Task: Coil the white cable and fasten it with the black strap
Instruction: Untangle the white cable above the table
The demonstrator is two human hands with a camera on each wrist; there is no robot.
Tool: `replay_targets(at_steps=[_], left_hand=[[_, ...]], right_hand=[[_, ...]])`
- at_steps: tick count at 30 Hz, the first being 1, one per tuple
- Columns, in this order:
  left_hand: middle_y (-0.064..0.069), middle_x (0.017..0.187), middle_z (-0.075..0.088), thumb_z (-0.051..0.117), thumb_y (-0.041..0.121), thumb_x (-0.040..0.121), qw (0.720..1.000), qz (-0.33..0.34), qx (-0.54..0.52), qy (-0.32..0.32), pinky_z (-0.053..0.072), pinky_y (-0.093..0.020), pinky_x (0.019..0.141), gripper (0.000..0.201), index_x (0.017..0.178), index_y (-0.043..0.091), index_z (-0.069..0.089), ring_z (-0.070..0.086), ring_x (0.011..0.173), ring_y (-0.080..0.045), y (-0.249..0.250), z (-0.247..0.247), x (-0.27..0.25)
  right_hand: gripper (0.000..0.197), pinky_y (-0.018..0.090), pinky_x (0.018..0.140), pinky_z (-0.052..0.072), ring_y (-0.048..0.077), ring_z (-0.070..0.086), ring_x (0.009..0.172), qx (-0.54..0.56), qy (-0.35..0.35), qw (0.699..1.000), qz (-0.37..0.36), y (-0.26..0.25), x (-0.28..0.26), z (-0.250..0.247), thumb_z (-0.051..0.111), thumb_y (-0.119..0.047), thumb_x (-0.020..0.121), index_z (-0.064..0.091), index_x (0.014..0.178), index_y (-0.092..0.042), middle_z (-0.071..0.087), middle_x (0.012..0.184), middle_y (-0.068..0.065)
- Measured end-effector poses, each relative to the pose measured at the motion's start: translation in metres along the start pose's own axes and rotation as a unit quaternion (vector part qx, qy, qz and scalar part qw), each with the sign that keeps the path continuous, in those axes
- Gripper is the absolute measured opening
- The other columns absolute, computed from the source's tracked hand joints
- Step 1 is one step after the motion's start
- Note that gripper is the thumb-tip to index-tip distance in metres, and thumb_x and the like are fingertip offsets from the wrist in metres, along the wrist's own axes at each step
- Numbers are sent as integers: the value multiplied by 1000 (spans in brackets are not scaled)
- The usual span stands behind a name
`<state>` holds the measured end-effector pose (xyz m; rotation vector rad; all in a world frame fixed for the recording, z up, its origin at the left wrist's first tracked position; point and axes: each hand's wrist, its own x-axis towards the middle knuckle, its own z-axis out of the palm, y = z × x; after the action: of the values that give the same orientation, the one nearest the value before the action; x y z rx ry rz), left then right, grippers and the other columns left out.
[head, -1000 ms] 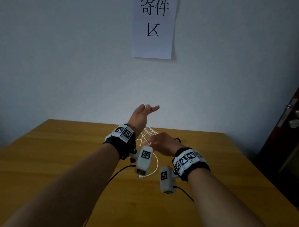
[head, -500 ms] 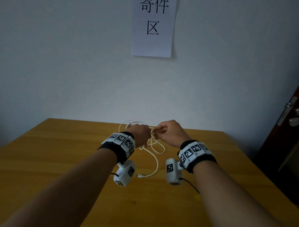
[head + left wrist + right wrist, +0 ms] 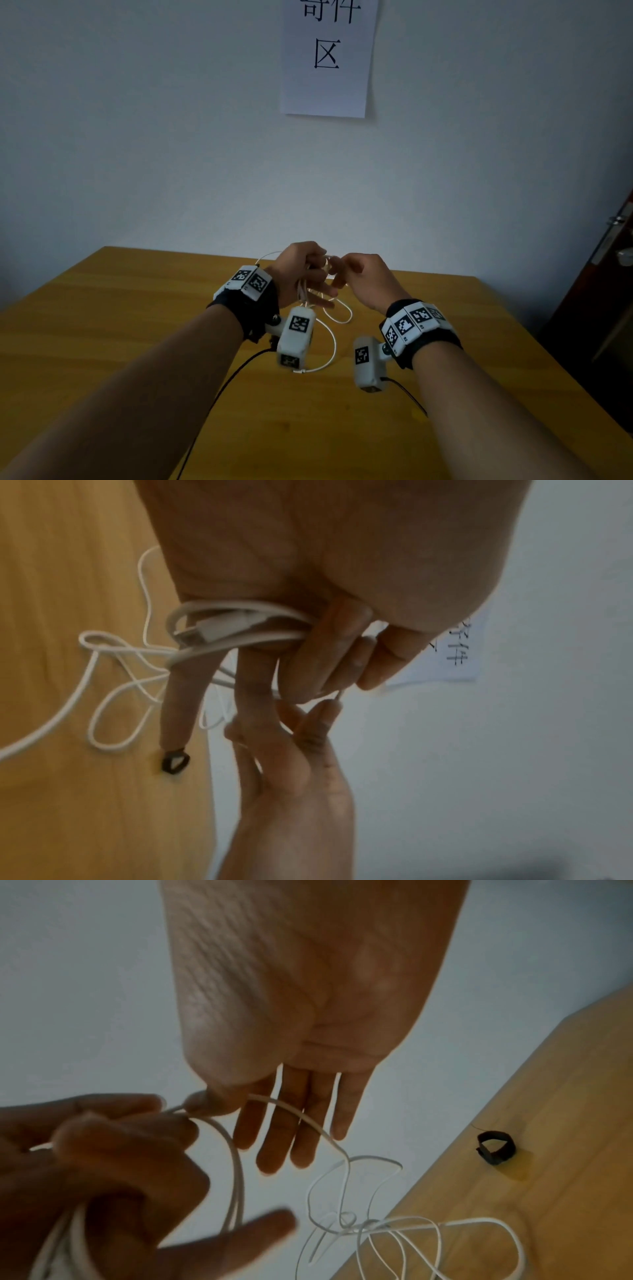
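Observation:
A thin white cable (image 3: 334, 342) is wound in loops over the fingers of my left hand (image 3: 310, 274), held above the wooden table (image 3: 102, 342). In the left wrist view the loops and a connector (image 3: 219, 627) lie across the base of those fingers. My right hand (image 3: 346, 274) is close beside the left. Its thumb and forefinger pinch the cable (image 3: 236, 1164) and the other fingers are straight. The loose rest of the cable hangs in tangled loops down to the table. The black strap (image 3: 495, 1146), a small curled loop (image 3: 174, 760), lies on the table beyond the hands, hidden in the head view.
A paper sign (image 3: 327, 58) hangs on the pale wall behind the table. A dark door (image 3: 609, 291) stands at the right. Black leads run from the wrist cameras along the tabletop towards me.
My left hand has come down from its raised position and met the right hand above the far part of the table. It has since turned, with the cable over its fingers.

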<state>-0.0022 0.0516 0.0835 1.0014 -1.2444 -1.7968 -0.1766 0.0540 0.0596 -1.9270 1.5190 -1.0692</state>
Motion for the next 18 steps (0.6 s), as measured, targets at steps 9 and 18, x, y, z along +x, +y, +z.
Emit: replay_targets(at_steps=[9,18], left_hand=[[-3,50,44,42,27,95,967,36,-246,-59,39,-50,88,39,57,20,36,70,81,-36,10,-2,4],[-22,114,72,35,30,99,924,119,-355,-78,33,-67,106,32,68,22,31,60,122,-42,16,5,-5]], right_hand=[[51,51,101,51,24,76,91,71,-44,996,31,10,3,12,35,-41,106,76,100,-10,80,87,9],[97,39,96,52,34,75,93,198,-65,975,71,1,-6,14,7,-66,102,70,108,7,73,87,27]])
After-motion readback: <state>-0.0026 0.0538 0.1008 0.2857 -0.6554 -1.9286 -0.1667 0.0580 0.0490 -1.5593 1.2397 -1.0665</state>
